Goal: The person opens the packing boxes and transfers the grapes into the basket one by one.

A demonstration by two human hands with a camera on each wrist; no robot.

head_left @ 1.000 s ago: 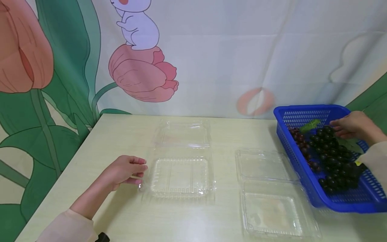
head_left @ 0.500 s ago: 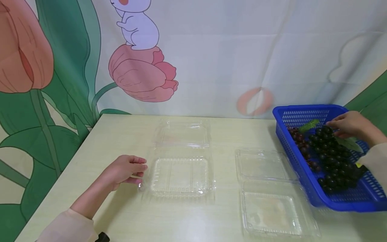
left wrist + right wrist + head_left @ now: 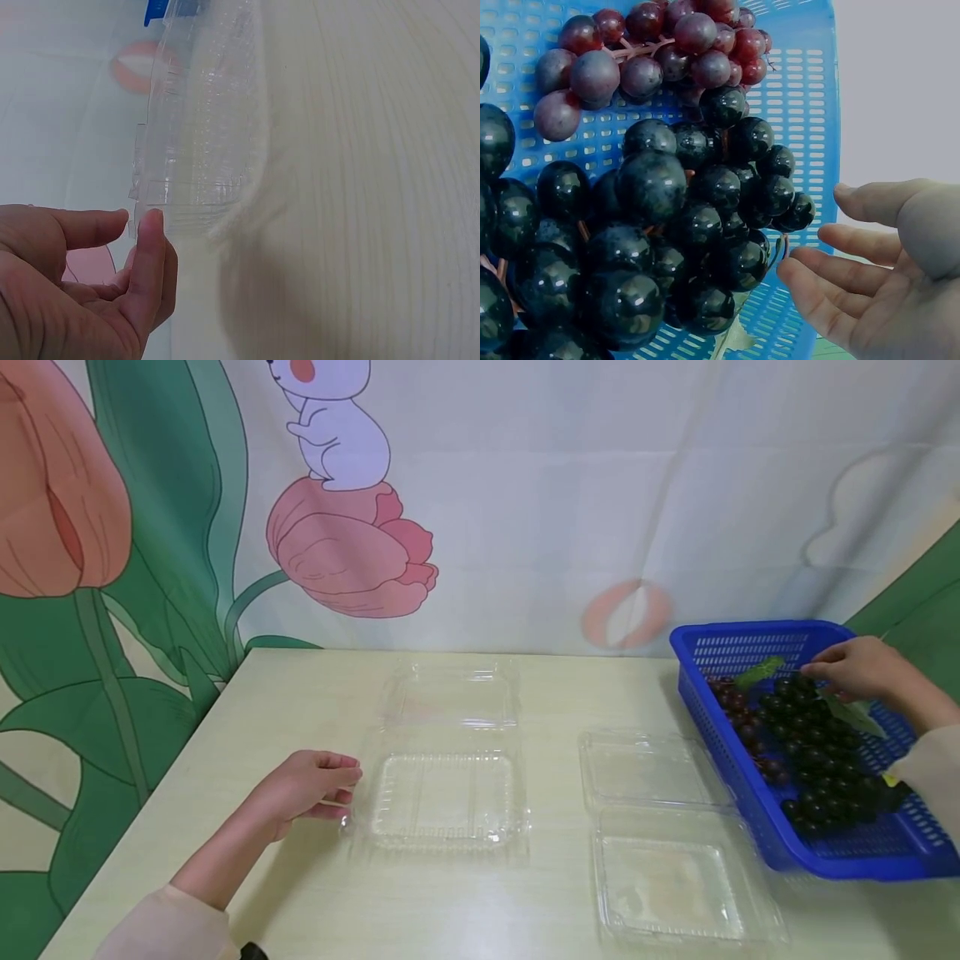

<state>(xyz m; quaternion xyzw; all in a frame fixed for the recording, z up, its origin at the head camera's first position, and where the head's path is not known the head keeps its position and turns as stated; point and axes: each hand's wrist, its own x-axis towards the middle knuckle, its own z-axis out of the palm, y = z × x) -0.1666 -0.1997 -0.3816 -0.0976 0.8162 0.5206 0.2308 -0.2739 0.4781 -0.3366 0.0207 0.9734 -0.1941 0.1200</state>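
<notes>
My left hand (image 3: 303,789) holds the left edge of an opened clear plastic clamshell box (image 3: 442,843). In the left wrist view, thumb and fingertips sit either side of the thin edge of the clamshell box (image 3: 199,150). At the right, my right hand (image 3: 862,668) reaches over a blue plastic basket (image 3: 705,735) to a bunch of black grapes (image 3: 817,735). The right wrist view shows its thumb and fingers spread apart, fingertips right at the stem of the black grapes (image 3: 705,217). A bunch of red grapes (image 3: 652,56) lies beside them.
A second opened clear clamshell box (image 3: 667,893) lies close to the basket's left side. Green leaves (image 3: 759,671) lie among the grapes. Behind the pale table (image 3: 300,702) hangs a printed cloth (image 3: 525,527) with flowers and a white animal.
My right hand has shifted slightly left along the far end of the black grapes. The left hand keeps its place at the box edge, and the head view has tilted a little.
</notes>
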